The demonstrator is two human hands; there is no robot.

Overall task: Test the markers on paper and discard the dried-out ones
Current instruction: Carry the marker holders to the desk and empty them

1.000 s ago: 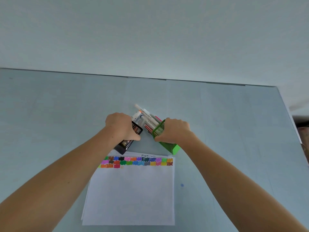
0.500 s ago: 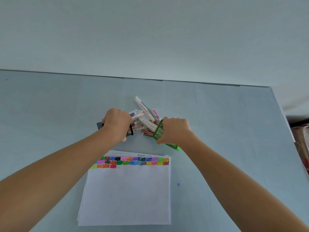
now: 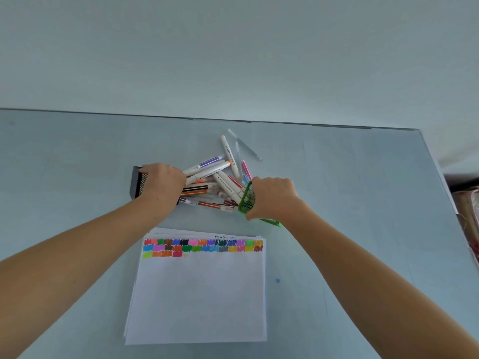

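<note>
Two mesh holders lie tipped on bench (image 3: 77, 156); left hand (image 3: 162, 181) curls around black holder (image 3: 137, 185), right hand (image 3: 273, 196) grips green holder (image 3: 246, 200); markers (image 3: 217, 177) spilled in pile between them, touching bench; paper (image 3: 199, 294) with colour swatches lies nearer, just below pile.

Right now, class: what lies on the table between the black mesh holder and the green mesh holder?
In the head view, a loose pile of markers lies between the black mesh holder and the green mesh holder.

both arms reach forward; left hand (image 3: 162, 181) and right hand (image 3: 273, 196) curled.
</note>
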